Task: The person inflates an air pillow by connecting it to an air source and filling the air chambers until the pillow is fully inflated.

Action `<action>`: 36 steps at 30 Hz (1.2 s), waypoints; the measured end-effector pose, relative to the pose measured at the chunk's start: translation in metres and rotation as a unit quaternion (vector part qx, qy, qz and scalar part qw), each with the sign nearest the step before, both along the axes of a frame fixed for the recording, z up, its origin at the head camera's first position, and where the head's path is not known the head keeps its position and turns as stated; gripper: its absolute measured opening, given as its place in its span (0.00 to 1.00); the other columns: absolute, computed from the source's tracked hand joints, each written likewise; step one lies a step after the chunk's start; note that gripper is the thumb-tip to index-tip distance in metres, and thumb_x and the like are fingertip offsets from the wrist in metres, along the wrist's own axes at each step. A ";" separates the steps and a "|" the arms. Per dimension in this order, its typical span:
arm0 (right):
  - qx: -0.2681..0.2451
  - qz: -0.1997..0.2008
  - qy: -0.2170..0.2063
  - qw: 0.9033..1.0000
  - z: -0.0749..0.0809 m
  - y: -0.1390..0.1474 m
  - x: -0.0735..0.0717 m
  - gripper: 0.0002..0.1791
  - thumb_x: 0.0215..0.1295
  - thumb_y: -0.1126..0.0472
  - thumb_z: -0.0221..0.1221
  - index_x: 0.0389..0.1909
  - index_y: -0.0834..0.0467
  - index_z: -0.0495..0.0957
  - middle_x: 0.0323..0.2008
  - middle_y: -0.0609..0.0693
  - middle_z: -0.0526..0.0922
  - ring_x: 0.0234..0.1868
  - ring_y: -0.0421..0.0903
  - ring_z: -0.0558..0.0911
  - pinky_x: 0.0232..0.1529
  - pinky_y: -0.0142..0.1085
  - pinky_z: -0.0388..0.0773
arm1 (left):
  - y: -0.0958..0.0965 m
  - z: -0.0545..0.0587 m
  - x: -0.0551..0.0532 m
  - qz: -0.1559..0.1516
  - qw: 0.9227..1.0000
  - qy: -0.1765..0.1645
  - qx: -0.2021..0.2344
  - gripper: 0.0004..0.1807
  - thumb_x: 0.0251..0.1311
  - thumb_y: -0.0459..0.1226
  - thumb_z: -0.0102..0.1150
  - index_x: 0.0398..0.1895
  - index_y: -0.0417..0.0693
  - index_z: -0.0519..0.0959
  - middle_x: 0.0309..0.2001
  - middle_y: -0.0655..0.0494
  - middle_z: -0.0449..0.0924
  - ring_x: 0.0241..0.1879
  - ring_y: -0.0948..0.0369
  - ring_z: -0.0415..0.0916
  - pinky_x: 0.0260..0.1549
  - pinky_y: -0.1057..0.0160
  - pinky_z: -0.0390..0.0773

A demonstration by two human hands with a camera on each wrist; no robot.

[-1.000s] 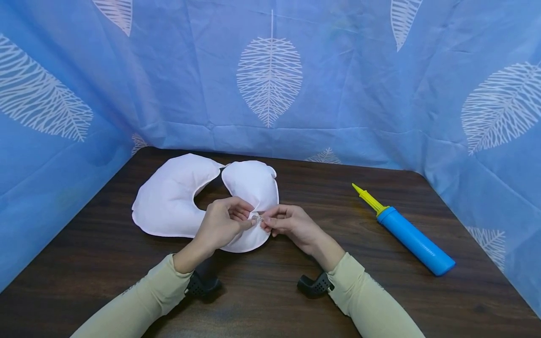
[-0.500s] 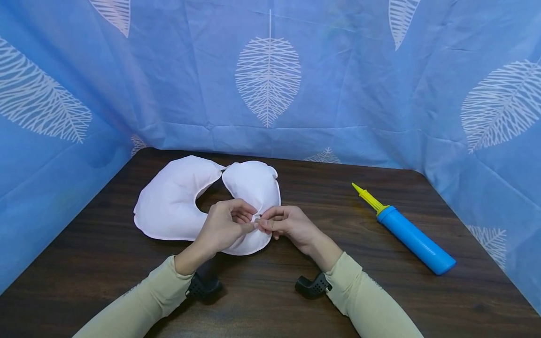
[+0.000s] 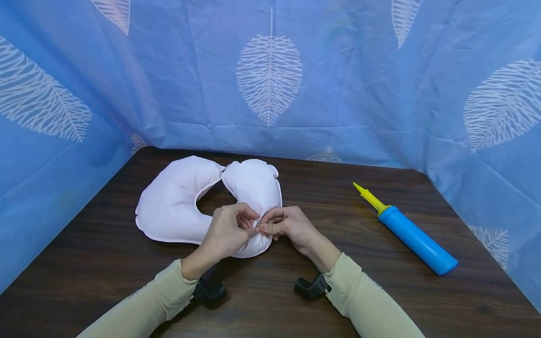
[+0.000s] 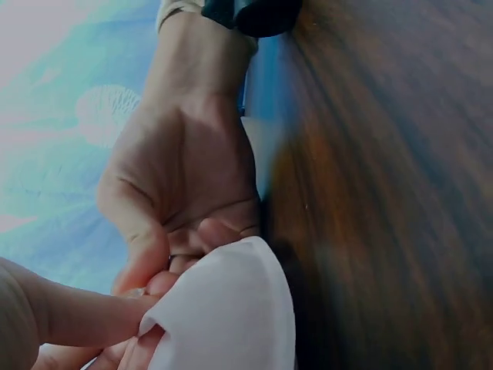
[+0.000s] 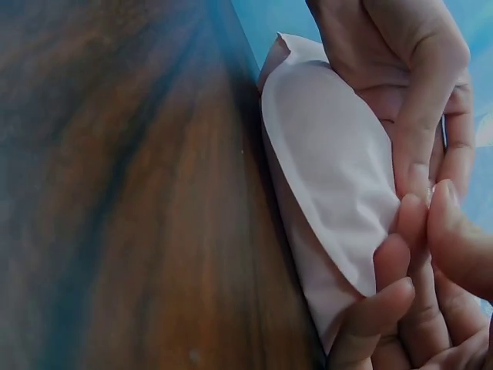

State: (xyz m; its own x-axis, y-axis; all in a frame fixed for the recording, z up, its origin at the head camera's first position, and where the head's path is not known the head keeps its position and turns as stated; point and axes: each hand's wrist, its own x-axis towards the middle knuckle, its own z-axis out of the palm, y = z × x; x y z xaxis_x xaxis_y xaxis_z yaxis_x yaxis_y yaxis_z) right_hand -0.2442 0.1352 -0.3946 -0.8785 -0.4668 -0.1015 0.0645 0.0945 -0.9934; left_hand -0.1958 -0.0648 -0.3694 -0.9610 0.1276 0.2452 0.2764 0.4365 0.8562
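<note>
A white inflatable neck pillow (image 3: pixel 171 202), puffed up and U-shaped, lies on the table left of centre with its two ends meeting at the back. On its front right part is a small clear air valve (image 3: pixel 258 225), mostly hidden behind fingertips. My left hand (image 3: pixel 228 232) pinches at the valve from the left, its thumb and fingers curled in. From the right, my right hand (image 3: pixel 293 227) pinches the same valve between thumb and index finger. In the right wrist view, a glint of the clear valve (image 5: pixel 431 190) shows between the fingertips, beside the pillow's seamed edge (image 5: pixel 300 185).
To the right lies a hand pump (image 3: pixel 416 239) with a blue barrel and a yellow nozzle (image 3: pixel 371 198) pointing to the back left. The dark wood table (image 3: pixel 338 300) is walled by a blue curtain (image 3: pixel 346 94) with white leaf prints.
The fingertips have closed in over the valve, which showed more plainly a second ago. The pillow has shifted slightly right and toward me, and the left hand has moved slightly right. The pump lies still.
</note>
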 end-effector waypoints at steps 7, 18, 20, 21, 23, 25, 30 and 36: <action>0.031 -0.020 0.022 0.999 0.002 -0.001 0.008 0.07 0.66 0.71 0.68 0.40 0.72 0.85 0.25 0.42 0.88 0.25 0.39 0.80 0.27 0.31 0.75 | 0.004 -0.005 0.003 0.007 1.000 -0.015 0.016 0.09 0.52 0.23 0.75 0.36 0.40 0.90 0.28 0.52 0.87 0.26 0.65 0.80 0.30 0.70 0.81; -0.002 -0.011 -0.030 0.999 0.001 0.007 0.000 0.02 0.69 0.65 0.66 0.37 0.56 0.87 0.28 0.42 0.90 0.26 0.40 0.80 0.26 0.32 0.74 | 0.005 -0.004 -0.006 0.013 0.998 -0.050 0.028 0.10 0.54 0.26 0.76 0.39 0.41 0.89 0.31 0.52 0.87 0.30 0.62 0.81 0.34 0.67 0.82; -0.002 -0.006 -0.034 0.999 -0.001 0.010 -0.001 0.02 0.70 0.65 0.67 0.38 0.57 0.88 0.29 0.42 0.91 0.27 0.40 0.80 0.27 0.32 0.75 | 0.005 -0.004 -0.007 0.013 0.997 -0.061 0.034 0.10 0.54 0.26 0.76 0.39 0.41 0.89 0.31 0.52 0.87 0.31 0.62 0.81 0.35 0.67 0.82; -0.001 -0.004 -0.035 0.999 -0.001 0.011 -0.001 0.02 0.70 0.64 0.67 0.39 0.57 0.88 0.30 0.42 0.91 0.28 0.40 0.81 0.27 0.32 0.75 | 0.005 -0.004 -0.007 0.012 0.997 -0.063 0.037 0.10 0.54 0.26 0.76 0.39 0.41 0.89 0.31 0.52 0.87 0.31 0.62 0.81 0.35 0.67 0.82; -0.003 -0.001 -0.037 0.999 -0.001 0.014 -0.002 0.03 0.71 0.64 0.67 0.42 0.57 0.88 0.31 0.42 0.91 0.29 0.40 0.82 0.29 0.32 0.76 | 0.005 -0.004 -0.008 0.012 0.997 -0.062 0.042 0.10 0.54 0.26 0.76 0.38 0.41 0.88 0.31 0.52 0.86 0.31 0.62 0.81 0.35 0.67 0.81; -0.004 0.000 -0.034 0.999 0.000 0.018 -0.004 0.04 0.71 0.63 0.67 0.43 0.57 0.88 0.31 0.42 0.90 0.31 0.41 0.82 0.30 0.32 0.76 | 0.005 -0.004 -0.009 0.010 0.997 -0.062 0.049 0.10 0.53 0.26 0.77 0.38 0.41 0.88 0.31 0.51 0.86 0.31 0.62 0.81 0.35 0.68 0.81; -0.002 -0.027 -0.023 0.999 0.003 0.029 -0.008 0.06 0.72 0.61 0.66 0.45 0.57 0.88 0.32 0.44 0.90 0.31 0.41 0.81 0.30 0.31 0.77 | 0.005 -0.003 -0.010 0.004 0.994 -0.085 0.064 0.10 0.53 0.29 0.79 0.39 0.42 0.88 0.32 0.51 0.86 0.31 0.61 0.81 0.34 0.66 0.81; 0.008 -0.060 -0.032 0.998 0.006 0.046 -0.010 0.09 0.74 0.57 0.66 0.46 0.57 0.87 0.34 0.45 0.91 0.33 0.43 0.83 0.35 0.34 0.81 | 0.001 0.001 -0.011 -0.001 0.983 -0.139 0.124 0.13 0.56 0.31 0.78 0.44 0.41 0.89 0.38 0.50 0.88 0.36 0.60 0.84 0.39 0.65 0.82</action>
State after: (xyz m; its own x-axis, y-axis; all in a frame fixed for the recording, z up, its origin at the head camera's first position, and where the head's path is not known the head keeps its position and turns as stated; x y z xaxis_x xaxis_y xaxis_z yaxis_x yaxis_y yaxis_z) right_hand -0.2541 0.1809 -0.3881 -0.9194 -0.3570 -0.1653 0.1387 0.0990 -0.9854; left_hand -0.2066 -0.0634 -0.3679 -0.9950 0.0995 -0.0026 0.0180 0.2054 0.9785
